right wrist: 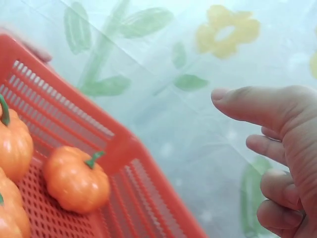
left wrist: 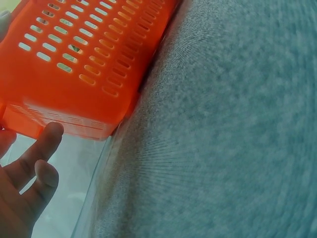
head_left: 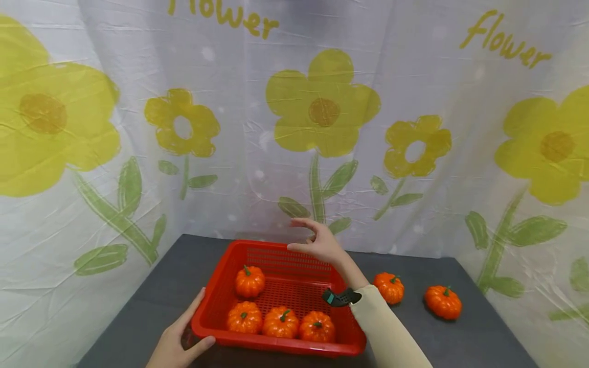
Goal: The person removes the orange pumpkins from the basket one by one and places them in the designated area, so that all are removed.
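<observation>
A red plastic basket [head_left: 276, 345] with slotted walls sits on the dark table, several small orange pumpkins inside it. One pumpkin [head_left: 250, 281] is toward the back left; the others, such as this pumpkin [head_left: 281, 322], line the front. My left hand [head_left: 177, 337] holds the basket's front left corner, thumb at the front rim and fingers along the left side. In the left wrist view its fingers [left wrist: 37, 153] are by the slotted wall. Raised over the basket's back right part, my right hand [head_left: 317, 240] has loosely bent, parted fingers and holds nothing.
Right of the basket, a pumpkin [head_left: 389, 288] lies on the dark tabletop [head_left: 152, 291], partly behind the right forearm. Another pumpkin [head_left: 443, 302] is farther right. A white curtain [head_left: 248, 179] printed with yellow flowers hangs behind and around the table.
</observation>
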Motion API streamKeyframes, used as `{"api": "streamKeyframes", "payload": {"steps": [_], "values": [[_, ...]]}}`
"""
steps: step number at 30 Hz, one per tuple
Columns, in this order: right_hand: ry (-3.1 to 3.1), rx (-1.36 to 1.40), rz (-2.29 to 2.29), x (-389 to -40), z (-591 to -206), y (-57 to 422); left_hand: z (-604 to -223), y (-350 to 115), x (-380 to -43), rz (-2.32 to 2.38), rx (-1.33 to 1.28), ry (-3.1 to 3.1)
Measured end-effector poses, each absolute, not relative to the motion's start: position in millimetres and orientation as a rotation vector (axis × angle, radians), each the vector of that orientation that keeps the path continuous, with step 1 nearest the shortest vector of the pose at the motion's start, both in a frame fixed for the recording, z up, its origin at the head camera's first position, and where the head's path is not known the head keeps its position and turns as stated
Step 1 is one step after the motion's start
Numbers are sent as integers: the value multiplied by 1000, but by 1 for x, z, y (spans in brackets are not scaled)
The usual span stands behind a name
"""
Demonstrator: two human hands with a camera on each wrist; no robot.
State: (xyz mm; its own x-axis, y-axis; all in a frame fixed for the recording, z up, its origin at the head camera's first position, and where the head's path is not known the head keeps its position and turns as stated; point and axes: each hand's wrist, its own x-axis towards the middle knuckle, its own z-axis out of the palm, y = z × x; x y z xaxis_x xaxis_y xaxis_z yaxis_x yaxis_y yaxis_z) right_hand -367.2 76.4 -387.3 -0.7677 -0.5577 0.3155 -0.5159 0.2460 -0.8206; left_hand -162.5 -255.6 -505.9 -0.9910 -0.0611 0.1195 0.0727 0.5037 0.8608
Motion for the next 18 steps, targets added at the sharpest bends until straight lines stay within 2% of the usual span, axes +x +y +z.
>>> {"api": "streamKeyframes", "payload": {"steps": [12, 18], "values": [[2429, -1175, -1402, -362, -410, 21, -508, -256, -163, -1469, -16, -2632], [2433, -1133, -1295, -361, -422, 7, -505, -257, -164, -1465, 4, -2643]]}}
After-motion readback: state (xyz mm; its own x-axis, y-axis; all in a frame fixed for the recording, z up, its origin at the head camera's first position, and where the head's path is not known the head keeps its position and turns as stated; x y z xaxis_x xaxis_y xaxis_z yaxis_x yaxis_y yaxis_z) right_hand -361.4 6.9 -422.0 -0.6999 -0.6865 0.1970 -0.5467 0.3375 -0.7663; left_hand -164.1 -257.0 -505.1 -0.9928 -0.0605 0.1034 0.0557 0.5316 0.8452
